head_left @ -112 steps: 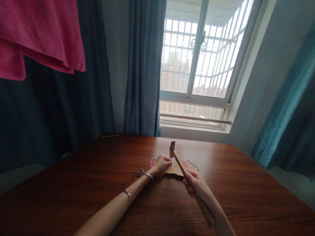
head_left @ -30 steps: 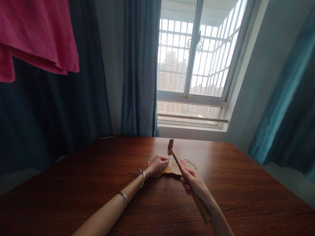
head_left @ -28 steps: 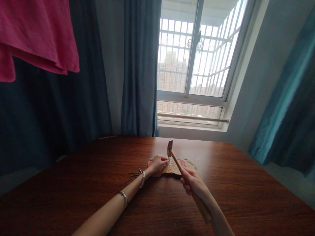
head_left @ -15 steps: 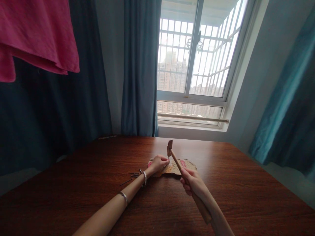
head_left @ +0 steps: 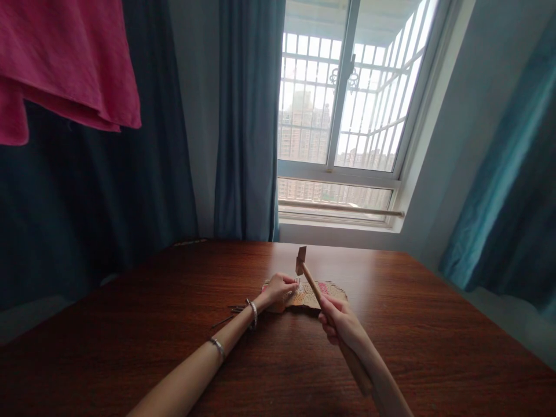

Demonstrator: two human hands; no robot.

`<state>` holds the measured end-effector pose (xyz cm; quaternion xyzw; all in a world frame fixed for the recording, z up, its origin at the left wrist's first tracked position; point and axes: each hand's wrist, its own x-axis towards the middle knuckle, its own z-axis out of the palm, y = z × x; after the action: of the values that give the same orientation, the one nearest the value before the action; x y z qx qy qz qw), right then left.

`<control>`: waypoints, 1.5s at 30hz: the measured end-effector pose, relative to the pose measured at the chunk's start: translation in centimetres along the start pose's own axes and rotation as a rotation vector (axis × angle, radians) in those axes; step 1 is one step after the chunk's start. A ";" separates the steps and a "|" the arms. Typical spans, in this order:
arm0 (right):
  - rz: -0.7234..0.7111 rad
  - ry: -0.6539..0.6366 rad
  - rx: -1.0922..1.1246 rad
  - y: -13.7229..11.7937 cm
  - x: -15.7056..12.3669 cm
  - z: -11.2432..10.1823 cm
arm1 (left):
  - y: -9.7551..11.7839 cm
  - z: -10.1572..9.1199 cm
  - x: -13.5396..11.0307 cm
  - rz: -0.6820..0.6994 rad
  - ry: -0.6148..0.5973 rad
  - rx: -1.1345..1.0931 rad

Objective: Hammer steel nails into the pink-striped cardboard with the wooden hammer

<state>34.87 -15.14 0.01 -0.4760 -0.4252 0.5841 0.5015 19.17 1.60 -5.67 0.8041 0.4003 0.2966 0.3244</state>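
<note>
My right hand (head_left: 341,321) is wrapped round the wooden handle of a hammer (head_left: 313,285). The hammer's head (head_left: 300,260) hangs just above the fingertips of my left hand (head_left: 281,286). Those fingers pinch a thin, upright metal punch (head_left: 299,284), too small to make out in full. Its lower end stands at a tan, flat piece (head_left: 310,296) with pink and orange patterning, many small dark marks and a ragged front edge. My left hand and wrist hide the piece's left part.
Several dark thin metal rods (head_left: 237,308) lie on the brown wooden table (head_left: 269,370), left of my left wrist. A pink cloth (head_left: 69,63) hangs at upper left. Blue curtains (head_left: 247,127) and a barred window (head_left: 339,116) stand behind the table.
The hammer head has shifted very slightly to the right. My left hand keeps its pinch at the same place on the tan piece.
</note>
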 end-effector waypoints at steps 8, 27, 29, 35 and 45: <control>-0.032 -0.050 -0.041 0.3 0.1 0.0 | -0.7 0.3 0.3 0.032 -0.003 -0.047; -0.033 -0.039 -0.111 0.6 0.3 -0.1 | -0.7 0.3 0.5 0.048 -0.001 0.059; -0.018 -0.037 -0.116 0.6 0.3 -0.2 | -0.7 0.3 0.5 0.033 0.005 0.068; -0.037 -0.020 -0.090 0.3 0.2 -0.4 | -0.2 0.2 0.3 0.037 0.014 0.082; -0.019 -0.019 -0.056 0.5 0.6 -0.7 | -0.5 0.5 0.4 -0.013 0.026 0.100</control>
<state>35.45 -14.58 -0.64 -0.4801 -0.4506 0.5717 0.4895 19.47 2.03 -6.29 0.8128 0.4241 0.2844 0.2803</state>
